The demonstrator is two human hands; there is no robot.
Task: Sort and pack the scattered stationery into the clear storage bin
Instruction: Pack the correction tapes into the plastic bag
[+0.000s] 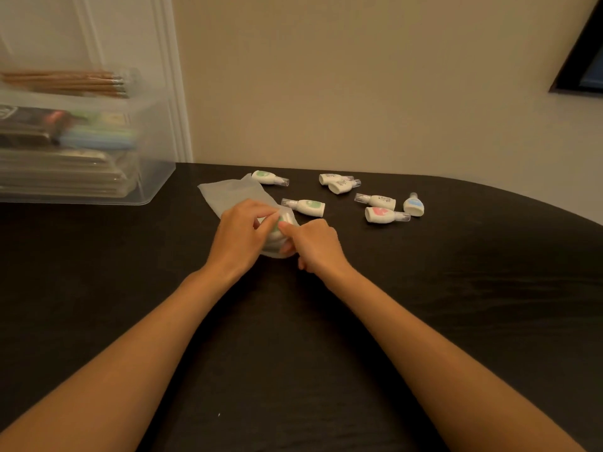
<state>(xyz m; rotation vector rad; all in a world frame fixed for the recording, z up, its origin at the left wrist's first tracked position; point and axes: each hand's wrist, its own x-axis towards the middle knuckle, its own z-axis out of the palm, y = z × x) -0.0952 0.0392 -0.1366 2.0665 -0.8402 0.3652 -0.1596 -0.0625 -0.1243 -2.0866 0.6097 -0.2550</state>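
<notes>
Both forearms reached in from the near edge over the dark table point(293, 353) and met at a translucent pouch point(228, 194) lying flat on it. One white dispenser point(275, 234) with a green patch sat inside the pouch's near end, directly between the two hands. The left hand point(243, 234) had its fingers curled over the pouch from the left and gripped the plastic against the dispenser. The right hand point(315, 247) pinched the pouch's near right edge, with the forefinger on top touching the dispenser and the thumb at the rim below; its other fingers were curled in.

Seven more lay loose beyond the hands:
- a green-marked dispenser point(269, 177) touching the pouch's far corner
- a second green-marked one point(306, 207) just beside the pouch's right side
- a touching pair point(337, 182) farther back
- a plain-labelled one point(377, 200), a pink-marked one point(385, 215) and a blue-marked one point(413, 205) clustered at the right.

At far left stood the clear storage bin point(98, 177), blurred, holding flat packs, with a pack of pencils point(65, 83) lying across its top.
</notes>
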